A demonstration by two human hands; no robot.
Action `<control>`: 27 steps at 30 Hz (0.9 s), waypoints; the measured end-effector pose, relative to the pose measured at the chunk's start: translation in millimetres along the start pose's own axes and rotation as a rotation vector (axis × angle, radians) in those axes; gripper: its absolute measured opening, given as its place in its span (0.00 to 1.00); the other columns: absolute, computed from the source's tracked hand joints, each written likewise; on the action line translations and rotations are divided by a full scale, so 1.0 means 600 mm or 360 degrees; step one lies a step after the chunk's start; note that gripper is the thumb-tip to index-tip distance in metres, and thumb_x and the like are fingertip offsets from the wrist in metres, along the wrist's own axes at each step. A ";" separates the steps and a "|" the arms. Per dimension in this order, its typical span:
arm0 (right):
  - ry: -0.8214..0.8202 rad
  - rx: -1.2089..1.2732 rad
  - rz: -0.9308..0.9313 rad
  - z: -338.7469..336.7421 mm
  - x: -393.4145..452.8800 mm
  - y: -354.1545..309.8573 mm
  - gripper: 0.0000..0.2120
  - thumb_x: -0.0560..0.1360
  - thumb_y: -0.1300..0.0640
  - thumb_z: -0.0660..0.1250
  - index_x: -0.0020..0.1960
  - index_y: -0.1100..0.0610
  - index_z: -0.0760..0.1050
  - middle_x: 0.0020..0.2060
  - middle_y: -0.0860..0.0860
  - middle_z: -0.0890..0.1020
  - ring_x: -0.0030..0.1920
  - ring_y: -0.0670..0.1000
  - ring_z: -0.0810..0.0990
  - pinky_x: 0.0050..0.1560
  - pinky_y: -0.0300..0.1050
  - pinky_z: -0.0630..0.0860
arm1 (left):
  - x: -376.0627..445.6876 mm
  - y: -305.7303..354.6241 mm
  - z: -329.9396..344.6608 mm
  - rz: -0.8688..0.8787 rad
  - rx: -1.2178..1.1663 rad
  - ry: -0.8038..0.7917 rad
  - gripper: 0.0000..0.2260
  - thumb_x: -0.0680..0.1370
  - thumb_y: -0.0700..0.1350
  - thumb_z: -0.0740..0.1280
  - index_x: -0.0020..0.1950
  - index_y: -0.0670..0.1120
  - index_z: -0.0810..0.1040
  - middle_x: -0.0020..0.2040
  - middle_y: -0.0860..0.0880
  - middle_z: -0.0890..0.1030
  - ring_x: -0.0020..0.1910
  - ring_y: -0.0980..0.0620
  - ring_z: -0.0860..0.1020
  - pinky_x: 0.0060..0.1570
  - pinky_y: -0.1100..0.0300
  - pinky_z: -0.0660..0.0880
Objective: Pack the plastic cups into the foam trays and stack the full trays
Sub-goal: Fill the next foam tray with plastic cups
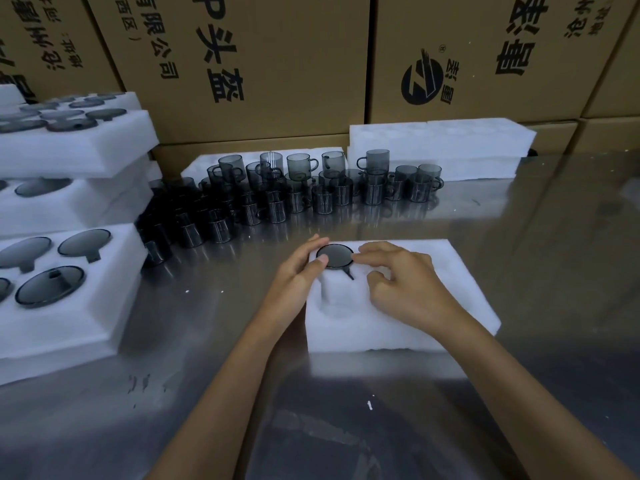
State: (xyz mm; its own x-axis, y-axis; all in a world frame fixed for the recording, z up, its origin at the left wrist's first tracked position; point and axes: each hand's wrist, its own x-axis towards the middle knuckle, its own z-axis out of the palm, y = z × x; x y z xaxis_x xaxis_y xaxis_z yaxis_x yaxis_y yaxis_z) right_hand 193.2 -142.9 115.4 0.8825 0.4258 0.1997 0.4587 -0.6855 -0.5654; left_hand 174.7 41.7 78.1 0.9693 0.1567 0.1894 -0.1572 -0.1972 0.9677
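A white foam tray [415,327] lies on the steel table in front of me. One smoky grey plastic cup [334,256] sits sunk in its far left hole, base up, with its handle in the slot. My left hand [298,275] rests on the tray's left side, thumb and fingertips touching the cup's rim. On the other side my right hand [401,282] lies on the foam, its fingertips at the cup's right edge. A crowd of loose grey cups [277,195] stands behind the tray.
Filled foam trays [69,317] are stacked at the left, with more of them piled behind [76,147]. Blank foam trays [443,147] lie at the back right. Cardboard boxes [277,64] wall off the rear. The steel table [554,237] stretches to the right.
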 end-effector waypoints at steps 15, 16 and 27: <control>0.0050 -0.0213 0.0549 -0.066 0.370 0.075 0.37 0.78 0.57 0.61 0.81 0.44 0.47 0.75 0.58 0.63 0.76 0.64 0.57 0.72 0.61 0.63 | 0.108 -0.042 -0.006 -0.0184 -0.0112 0.0627 0.13 0.83 0.43 0.59 0.45 0.42 0.81 0.24 0.53 0.76 0.24 0.58 0.74 0.25 0.66 0.70; 0.0055 -0.0255 0.0571 -0.061 0.392 0.088 0.37 0.78 0.56 0.61 0.81 0.44 0.46 0.75 0.58 0.63 0.76 0.64 0.56 0.72 0.61 0.62 | 0.115 -0.046 -0.007 -0.0179 -0.0113 0.0638 0.14 0.83 0.43 0.58 0.44 0.42 0.81 0.23 0.54 0.76 0.23 0.59 0.72 0.24 0.67 0.69; 0.0628 -0.0165 0.0193 -0.035 0.449 0.136 0.08 0.76 0.62 0.63 0.56 0.58 0.73 0.52 0.58 0.78 0.52 0.62 0.77 0.45 0.46 0.68 | 0.140 -0.048 -0.009 -0.0193 -0.0102 0.0595 0.14 0.83 0.44 0.60 0.43 0.40 0.80 0.26 0.48 0.77 0.22 0.55 0.72 0.19 0.64 0.67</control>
State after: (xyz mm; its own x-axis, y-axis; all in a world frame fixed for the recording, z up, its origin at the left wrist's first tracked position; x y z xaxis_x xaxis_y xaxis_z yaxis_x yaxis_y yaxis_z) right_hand 470.4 -96.7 139.9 0.8935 0.0939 0.4391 0.3396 -0.7810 -0.5241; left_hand 259.8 65.9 67.0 0.8479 0.5188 0.1090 -0.0686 -0.0965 0.9930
